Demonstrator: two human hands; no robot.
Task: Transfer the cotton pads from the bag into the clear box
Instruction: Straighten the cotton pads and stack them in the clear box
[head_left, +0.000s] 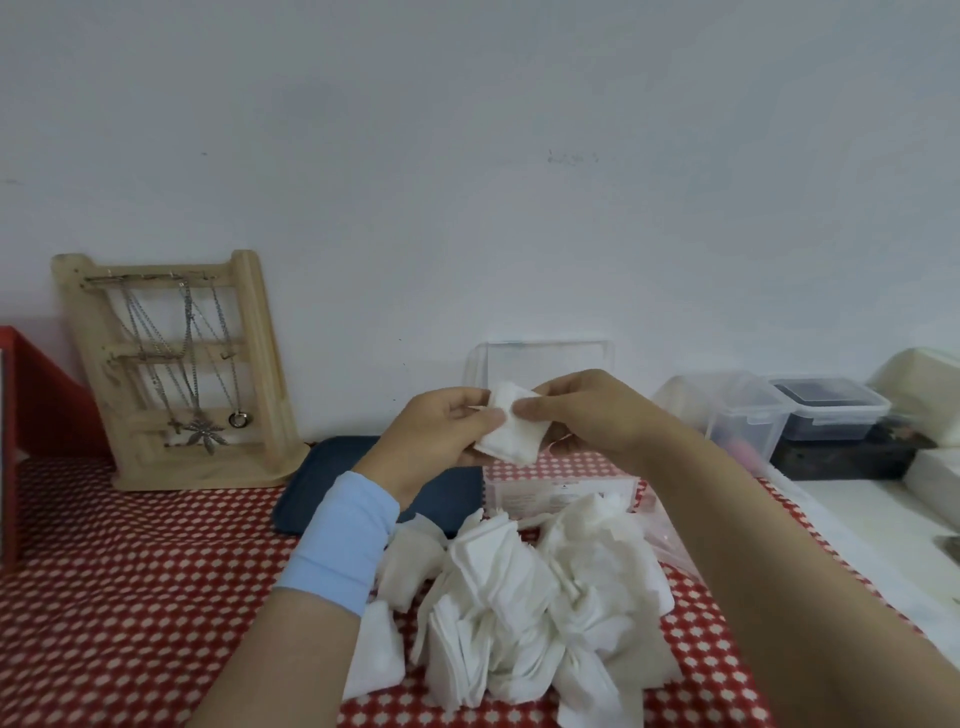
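Note:
Both hands hold a small stack of white cotton pads (511, 434) up in the air in front of me. My left hand (441, 431) grips its left edge, my right hand (587, 415) pinches its right edge. Below them a loose heap of cotton pads (524, 597) lies on the red patterned cloth. The clear box (558, 491) stands just behind the heap, its open lid (540, 358) upright against the wall. A crumpled clear bag (670, 540) lies to the right of the heap.
A wooden jewellery stand (179, 374) with chains leans at the left, beside a red shelf (31, 410). A dark blue tray (332, 478) lies behind my left wrist. Lidded plastic containers (748, 410) and a dark-filled one (826, 408) sit at the right.

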